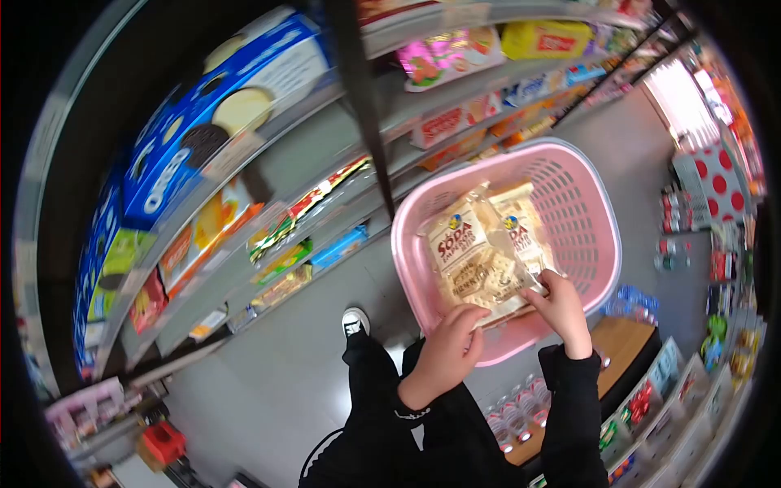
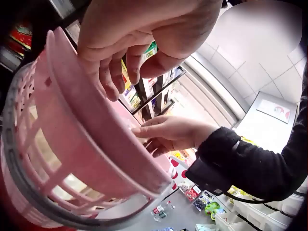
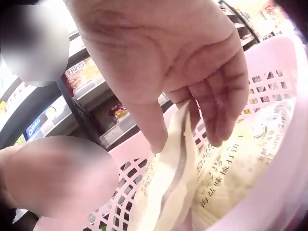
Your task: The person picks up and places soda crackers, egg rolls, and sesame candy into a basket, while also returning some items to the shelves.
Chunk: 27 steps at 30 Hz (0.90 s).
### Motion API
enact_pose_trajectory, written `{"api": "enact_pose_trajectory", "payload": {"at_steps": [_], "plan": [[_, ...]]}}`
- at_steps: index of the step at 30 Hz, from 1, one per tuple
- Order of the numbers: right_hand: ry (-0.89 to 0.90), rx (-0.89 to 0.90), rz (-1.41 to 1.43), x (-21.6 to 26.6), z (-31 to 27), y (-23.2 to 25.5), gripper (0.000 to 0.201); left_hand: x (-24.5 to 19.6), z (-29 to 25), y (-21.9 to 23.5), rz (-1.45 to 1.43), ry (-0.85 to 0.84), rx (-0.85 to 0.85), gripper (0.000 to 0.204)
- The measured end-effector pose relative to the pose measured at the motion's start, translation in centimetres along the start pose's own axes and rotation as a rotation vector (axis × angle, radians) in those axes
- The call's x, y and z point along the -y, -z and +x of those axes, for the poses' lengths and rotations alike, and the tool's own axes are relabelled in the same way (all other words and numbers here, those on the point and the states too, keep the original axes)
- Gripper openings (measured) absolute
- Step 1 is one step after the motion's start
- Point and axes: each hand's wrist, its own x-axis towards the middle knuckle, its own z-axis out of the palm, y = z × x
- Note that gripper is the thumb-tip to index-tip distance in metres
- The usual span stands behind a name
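Note:
Two clear bags of soda crackers, a left bag (image 1: pixel 462 252) and a right bag (image 1: pixel 522 232), lie side by side in a pink basket (image 1: pixel 606 268). My right hand (image 1: pixel 563 313) pinches the edge of a cracker bag; in the right wrist view the hand (image 3: pixel 178 72) has its thumb and fingers on either side of the bag's edge (image 3: pixel 180 159). At the near rim, my left hand (image 1: pixel 443 354) is beside the lower end of the left bag. The left wrist view shows this hand (image 2: pixel 139 43) above the basket rim (image 2: pixel 106 125), fingers loosely bent, with nothing visible in them.
Shelves with a blue Oreo box (image 1: pixel 220 122) and packaged snacks stand at the left and ahead. Bottles (image 1: pixel 517 411) are by the basket's near side, next to a wooden surface (image 1: pixel 622 346). My shoe (image 1: pixel 355 322) is on the grey floor (image 1: pixel 285 350). Bins line the lower right.

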Motion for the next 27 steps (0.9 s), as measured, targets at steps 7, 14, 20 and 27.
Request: {"api": "enact_pose_trajectory", "payload": {"at_steps": [7, 14, 20, 27], "plan": [[0.041, 0.226, 0.596, -0.6, 1.2, -0.6, 0.015, -0.2, -1.4, -0.8, -0.072, 0.022, -0.119, 0.021], [-0.138, 0.184, 0.947, 1.7, 0.5, 2.1, 0.009, -0.1, -3.3, 0.5, -0.225, 0.192, -0.256, 0.02], [0.082, 0.073, 0.88, 3.3, -2.5, 7.6, 0.011, -0.4, -3.5, 0.6, -0.791, 0.328, -0.176, 0.028], [0.207, -0.076, 0.833, 6.9, -7.4, 10.4, 0.018, -2.5, -4.4, 2.8, -0.996, 0.328, -0.024, 0.044]]}}
